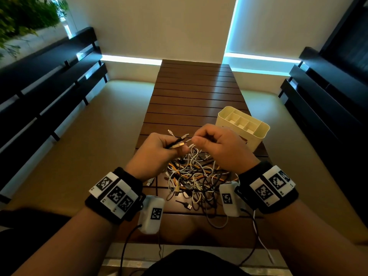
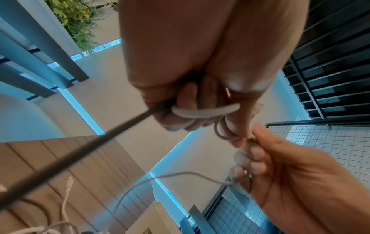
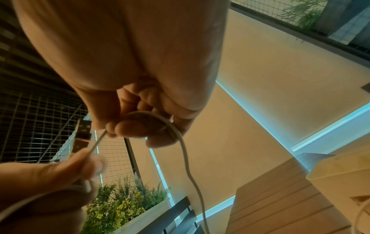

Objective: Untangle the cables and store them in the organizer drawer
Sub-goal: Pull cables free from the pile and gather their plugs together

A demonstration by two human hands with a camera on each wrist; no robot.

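A tangle of white, black and orange cables (image 1: 196,176) lies on the near end of the brown slatted table (image 1: 195,92). Above it, my left hand (image 1: 159,150) grips a bunch of cable ends, with USB plugs (image 1: 178,144) sticking out to the right. My right hand (image 1: 215,144) pinches a thin white cable (image 3: 186,158) just beside them; it hangs down to the heap. In the left wrist view a white cable (image 2: 202,111) loops over my left fingers and a black cable (image 2: 80,150) runs off taut. The cream organizer (image 1: 244,127) with open compartments stands behind the right hand.
A loose black USB plug (image 1: 186,205) lies at the table's near edge. Dark benches (image 1: 49,86) run along the left and dark slatted furniture (image 1: 328,92) along the right. A planter with green plants (image 3: 128,204) stands off to the left.
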